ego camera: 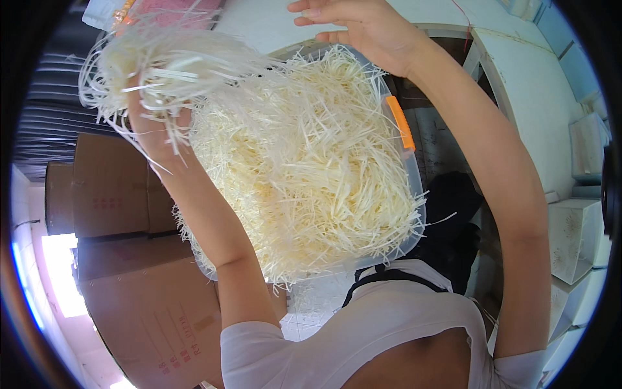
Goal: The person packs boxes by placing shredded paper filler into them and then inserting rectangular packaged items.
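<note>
A tuft of cream-white shredded paper [121, 56] is held up in my left hand [146, 114], at the upper left. The strands cover most of that hand's fingers, and some trail over the wrist. Below lies a heap of the same shredded paper [311, 170], mounded to the top of a clear plastic tub [417, 231]. An orange latch handle [401, 122] sits on the tub's right side. My right hand [364, 26] hovers beyond the tub's far right corner, with its fingers apart and nothing in them.
Stacked cardboard boxes [146, 311] bearing print stand close on the left. A white tabletop [525, 107] runs along the far side and the right. Pink material [184, 12] lies at the far left. White boxes [571, 238] are piled at the right edge.
</note>
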Available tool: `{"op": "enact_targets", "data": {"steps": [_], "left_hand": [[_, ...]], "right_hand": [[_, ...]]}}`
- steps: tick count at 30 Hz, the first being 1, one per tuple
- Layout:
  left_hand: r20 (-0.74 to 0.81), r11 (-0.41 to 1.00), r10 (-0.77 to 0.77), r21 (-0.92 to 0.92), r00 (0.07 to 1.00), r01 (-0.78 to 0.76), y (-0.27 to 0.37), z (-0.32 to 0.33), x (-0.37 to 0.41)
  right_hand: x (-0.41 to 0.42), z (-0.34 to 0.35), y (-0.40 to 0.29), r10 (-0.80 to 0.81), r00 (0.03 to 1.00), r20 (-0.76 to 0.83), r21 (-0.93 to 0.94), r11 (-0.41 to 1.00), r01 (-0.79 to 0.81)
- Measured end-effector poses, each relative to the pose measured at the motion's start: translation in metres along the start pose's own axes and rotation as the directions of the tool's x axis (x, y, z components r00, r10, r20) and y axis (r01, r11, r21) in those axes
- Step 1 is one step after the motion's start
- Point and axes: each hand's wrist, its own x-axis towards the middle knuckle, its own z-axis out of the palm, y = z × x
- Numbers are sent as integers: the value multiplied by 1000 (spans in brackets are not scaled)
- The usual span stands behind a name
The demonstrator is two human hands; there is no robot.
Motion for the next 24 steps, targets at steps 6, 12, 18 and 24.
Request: {"op": "enact_targets", "data": {"steps": [6,12,18,24], "left_hand": [[-172,935,308,238,936,-264,11,13,20],[-293,999,-27,37,956,39,-43,70,-10],[-267,927,-374,-104,888,359,-110,109,-32],[-252,766,-628,-32,736,642,-137,137,-43]], "right_hand": [[-62,51,36,565,724,397,59,771,-634],[-68,96,37,318,858,404,634,579,-513],[-46,33,16,110,981,157,650,737,-187],[-46,-1,-15,-167,962,215,-269,937,223]]}}
